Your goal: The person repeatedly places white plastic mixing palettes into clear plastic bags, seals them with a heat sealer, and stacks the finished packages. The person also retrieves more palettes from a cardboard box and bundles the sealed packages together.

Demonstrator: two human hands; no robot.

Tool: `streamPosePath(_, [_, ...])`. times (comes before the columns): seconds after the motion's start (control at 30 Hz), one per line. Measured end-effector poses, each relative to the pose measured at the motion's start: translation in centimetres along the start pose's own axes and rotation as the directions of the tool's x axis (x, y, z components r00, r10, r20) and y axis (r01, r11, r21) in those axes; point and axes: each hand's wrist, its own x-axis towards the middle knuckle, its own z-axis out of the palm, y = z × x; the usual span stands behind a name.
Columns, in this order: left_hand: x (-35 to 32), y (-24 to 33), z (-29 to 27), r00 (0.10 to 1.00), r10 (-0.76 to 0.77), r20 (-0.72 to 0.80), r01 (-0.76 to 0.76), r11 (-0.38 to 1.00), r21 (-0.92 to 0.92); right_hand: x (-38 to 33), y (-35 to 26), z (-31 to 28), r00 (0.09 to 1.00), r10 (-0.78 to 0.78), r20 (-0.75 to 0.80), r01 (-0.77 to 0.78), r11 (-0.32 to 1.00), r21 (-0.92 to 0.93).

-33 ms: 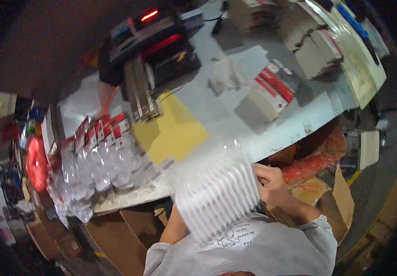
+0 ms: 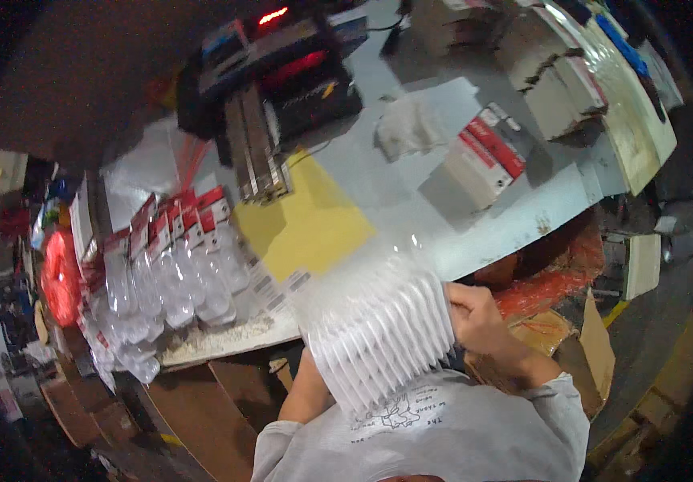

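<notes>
A stack of nested clear plastic blister shells is held up between my arms, over the table's near edge and against my shirt. My right hand grips its right side, with the fingers curled at the edge. My left forearm reaches up behind the stack's left side, and the left hand itself is hidden by the plastic. Just beyond the stack lies a yellow sheet. To the left, several filled blister packs with red and white cards lie in overlapping rows.
A dark machine with red lights and a metal rail stands at the back left. Red and white cards lie stacked at right, near a crumpled clear piece. Card stacks fill the back right. An open carton sits below.
The whole view has shifted slightly, so the table's things sit a little further right. My right hand keeps its grip on the stack of blister shells.
</notes>
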Motion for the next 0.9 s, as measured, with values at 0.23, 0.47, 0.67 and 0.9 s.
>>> streamPosePath(0.23, [-5.8,-0.5,-5.6,0.980,0.130,-0.150,-0.145,0.985,-0.093,5.0,-4.7,5.7,0.987,0.046,0.152,-0.014,0.980,-0.201])
streamPosePath(0.47, [-7.5,-1.0,-8.3,0.965,0.170,-0.199,-0.203,0.966,-0.160,10.0,-5.1,8.1,0.954,0.155,0.258,-0.129,0.985,-0.114])
streamPosePath(0.67, [-7.2,-0.4,-8.4,0.965,0.184,-0.189,-0.212,0.967,-0.141,10.3,-4.4,7.6,0.943,0.125,0.309,-0.119,0.992,-0.038])
streamPosePath(0.9, [-6.7,3.6,-4.5,0.951,0.270,-0.148,-0.268,0.963,0.033,9.6,-3.1,9.3,0.992,0.051,0.115,-0.057,0.997,0.049])
